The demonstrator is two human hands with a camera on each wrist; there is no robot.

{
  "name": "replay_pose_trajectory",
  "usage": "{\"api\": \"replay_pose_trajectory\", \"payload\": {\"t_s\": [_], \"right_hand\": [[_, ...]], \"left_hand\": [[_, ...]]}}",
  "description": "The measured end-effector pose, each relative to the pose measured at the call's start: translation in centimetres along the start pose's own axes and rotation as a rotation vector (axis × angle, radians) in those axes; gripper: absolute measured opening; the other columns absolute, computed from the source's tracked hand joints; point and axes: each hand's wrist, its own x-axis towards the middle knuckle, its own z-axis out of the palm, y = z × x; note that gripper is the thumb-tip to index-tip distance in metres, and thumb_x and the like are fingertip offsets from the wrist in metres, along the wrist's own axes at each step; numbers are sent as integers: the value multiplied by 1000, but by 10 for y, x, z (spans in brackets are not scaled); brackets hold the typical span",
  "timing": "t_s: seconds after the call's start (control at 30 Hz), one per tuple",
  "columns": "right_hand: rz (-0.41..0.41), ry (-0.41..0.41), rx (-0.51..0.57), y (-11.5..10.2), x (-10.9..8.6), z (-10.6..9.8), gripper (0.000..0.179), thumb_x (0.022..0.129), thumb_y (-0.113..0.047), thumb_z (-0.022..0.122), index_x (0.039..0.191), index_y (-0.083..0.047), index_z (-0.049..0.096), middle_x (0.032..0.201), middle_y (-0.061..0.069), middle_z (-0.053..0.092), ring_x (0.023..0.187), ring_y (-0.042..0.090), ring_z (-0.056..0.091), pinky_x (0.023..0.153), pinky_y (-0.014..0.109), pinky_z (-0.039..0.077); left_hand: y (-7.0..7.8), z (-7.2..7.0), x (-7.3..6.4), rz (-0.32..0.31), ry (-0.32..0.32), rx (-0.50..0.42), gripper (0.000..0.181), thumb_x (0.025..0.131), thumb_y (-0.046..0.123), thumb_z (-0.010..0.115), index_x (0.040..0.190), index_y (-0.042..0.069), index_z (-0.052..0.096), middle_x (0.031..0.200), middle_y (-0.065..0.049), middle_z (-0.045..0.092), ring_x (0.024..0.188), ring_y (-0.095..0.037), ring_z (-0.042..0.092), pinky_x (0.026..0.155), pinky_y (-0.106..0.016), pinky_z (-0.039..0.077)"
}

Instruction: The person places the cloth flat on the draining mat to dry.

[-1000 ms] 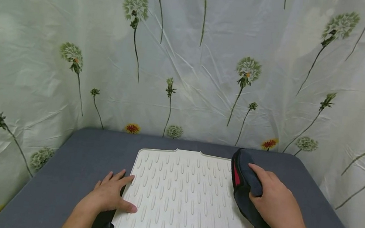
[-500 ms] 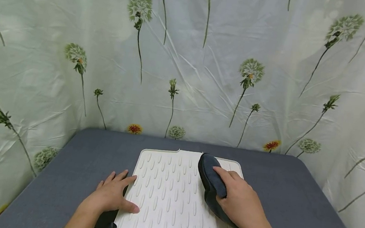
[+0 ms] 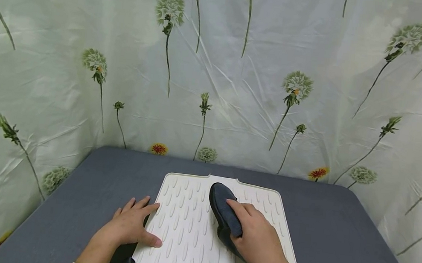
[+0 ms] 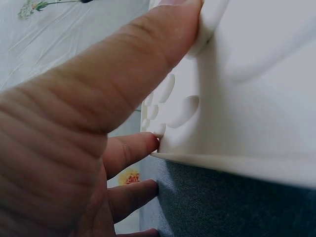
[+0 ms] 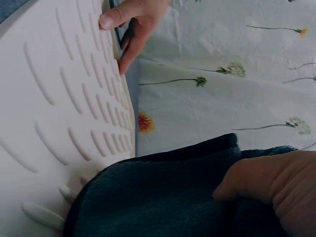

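Note:
A white tray-like board [image 3: 179,248] with a raised rim and rows of long ridges lies on the table. At its left edge, my left hand [image 3: 127,225] rests with fingers spread; thumb and index finger touch the board, the other fingers lie outside the rim. My right hand [image 3: 257,239] grips a dark blue, fleecy slipper [image 3: 224,205] with a black edge, over the middle of the board. In the right wrist view the slipper [image 5: 163,197] fills the bottom, my thumb lying on its fabric. Its underside is hidden, so contact with the ridges cannot be told.
The table [image 3: 338,239] has a dark grey-blue cover. Behind and beside it hangs a pale curtain [image 3: 239,87] printed with dandelions. A black strap-like piece [image 3: 122,261] shows by my left wrist.
My right hand has carried the slipper leftward from the board's right edge to its middle. Red on the slipper's side has gone out of sight. My left hand keeps its place on the board.

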Motion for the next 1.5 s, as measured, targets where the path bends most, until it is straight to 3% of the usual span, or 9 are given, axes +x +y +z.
{"api": "replay_pose_trajectory", "payload": {"t_s": [0.17, 0.47, 0.67, 0.9, 1.17, 1.5], "right_hand": [[-22, 41, 16, -2, 1, 9, 77, 63, -4, 88, 133, -22, 65, 116, -1, 69, 107, 20, 70, 79, 40, 60], [-24, -1, 36, -5, 1, 25, 76, 66, -5, 87, 137, -22, 63, 121, -2, 68, 108, 22, 69, 85, 40, 59], [0, -97, 74, -6, 0, 32, 70, 76, -14, 87, 140, -22, 61, 129, 1, 64, 110, 24, 67, 86, 42, 59], [-41, -177, 120, -4, 0, 34, 69, 82, -26, 87, 145, -22, 57, 142, 13, 59, 124, 36, 61, 96, 51, 55], [5, -424, 167, -1, -4, 34, 65, 91, -43, 76, 149, -26, 53, 158, 19, 43, 141, 50, 42, 106, 66, 44], [5, -466, 167, 3, -7, 41, 67, 92, -50, 72, 151, -27, 49, 160, 20, 40, 142, 53, 39, 112, 65, 39]], "left_hand": [[1, 0, 0, 3, 9, 11, 110, 60, 56, 94, 152, 17, 50, 164, -26, 31, 147, -65, 16, 108, -84, 18], [3, 1, 0, -4, 18, 30, 111, 59, 57, 95, 152, 16, 50, 163, -26, 32, 147, -64, 18, 108, -84, 19], [3, 2, 0, -12, 22, 38, 112, 58, 58, 94, 152, 16, 50, 163, -26, 32, 147, -64, 18, 108, -84, 19], [5, 2, -1, -14, 22, 25, 111, 58, 56, 95, 152, 16, 51, 163, -27, 32, 147, -64, 17, 109, -83, 18], [6, 2, -2, -16, 26, 28, 111, 58, 56, 95, 151, 15, 51, 163, -27, 32, 147, -65, 17, 109, -83, 18], [6, 3, 0, -18, 22, 33, 111, 58, 58, 94, 152, 15, 50, 163, -28, 32, 147, -65, 17, 109, -83, 19]]}}
